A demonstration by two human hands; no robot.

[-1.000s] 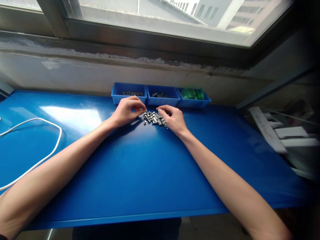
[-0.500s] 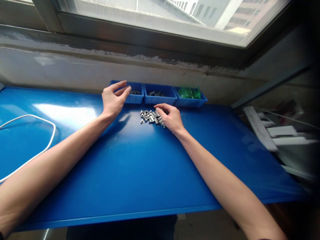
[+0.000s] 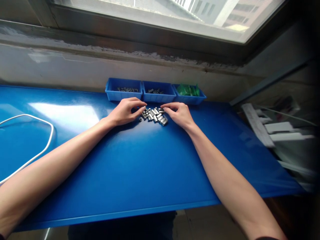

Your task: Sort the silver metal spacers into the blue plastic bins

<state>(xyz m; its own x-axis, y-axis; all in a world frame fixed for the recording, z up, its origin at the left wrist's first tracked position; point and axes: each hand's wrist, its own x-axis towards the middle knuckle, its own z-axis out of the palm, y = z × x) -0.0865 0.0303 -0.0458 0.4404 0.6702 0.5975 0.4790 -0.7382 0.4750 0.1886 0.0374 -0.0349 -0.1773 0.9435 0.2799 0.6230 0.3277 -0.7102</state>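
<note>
A small pile of short metal cylinders lies on the blue table, just in front of three blue bins. My left hand rests at the pile's left edge, thumb and forefinger close together against the parts; whether a part is pinched between them is hidden. My right hand lies at the pile's right edge, fingers loosely curved and slightly apart, fingertips touching the top parts. The left bin and the middle bin hold a few dark metal parts. The right bin holds green pieces.
A white cable loops over the left part of the table. The bins stand against a grey wall under a window sill. Grey and white slats lie beyond the table's right edge.
My left hand, pinching at the pile a second ago, rose open over the left bin and has come back down to the pile. My right hand has shifted slightly along the pile's right side.
</note>
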